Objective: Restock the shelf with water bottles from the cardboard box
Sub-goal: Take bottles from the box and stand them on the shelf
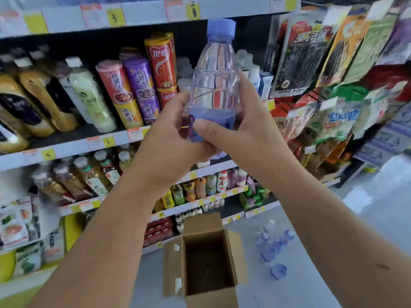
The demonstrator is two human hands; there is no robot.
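1. Far left: shelf [66, 147] rails with price tags and rows of tall drink bottles [89, 96], which lean in this wide-angle view.
2. Stacked cans [138, 90] in red, purple and yellow stand on the same shelf level, just right of the tall bottles.
3. Left hand [169, 138] is raised, its fingers curled round the lower left side of the water bottle [214, 81], gripping it.
4. The water bottle is upright and clear, with a blue cap [221, 27] and a blue label. It is held in mid-air in front of the shelf, above the box.
5. Right hand [242, 130] is wrapped round the bottle's lower right side, with the thumb across the label front. Both hands hold the same bottle.
6. Cardboard box [211, 294] sits on the floor [378, 218] below the hands, flaps open.
7. Loose bottles [273, 245] with blue caps lie on the floor just right of the box.
8. Far right: hanging snack bags [333, 63] on the neighbouring rack.
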